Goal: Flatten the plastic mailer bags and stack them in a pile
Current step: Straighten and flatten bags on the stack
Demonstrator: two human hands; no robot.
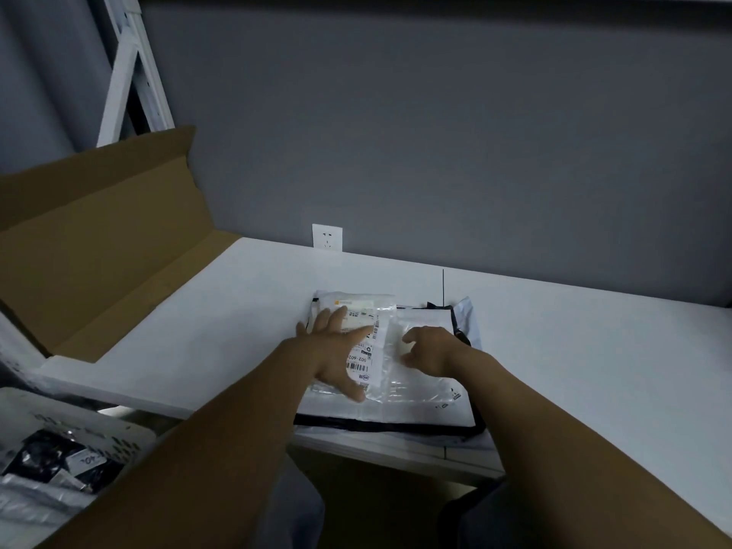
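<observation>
Left hand (pixel 336 350) flat, fingers spread, pressing top mailer bag (pixel 358 305) | right hand (pixel 429 350) fingers bent on it, pinch unclear | pile (pixel 416 414) on table (pixel 594 350) | cardboard box (pixel 99 239) left | basket (pixel 79 431) near-left

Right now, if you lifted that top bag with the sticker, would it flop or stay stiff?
Probably floppy: the top bag is thin, wrinkled plastic lying flat under the left hand. Likely light, since it looks nearly empty. It may slide easily too, being glossy film on a smooth pile.
</observation>
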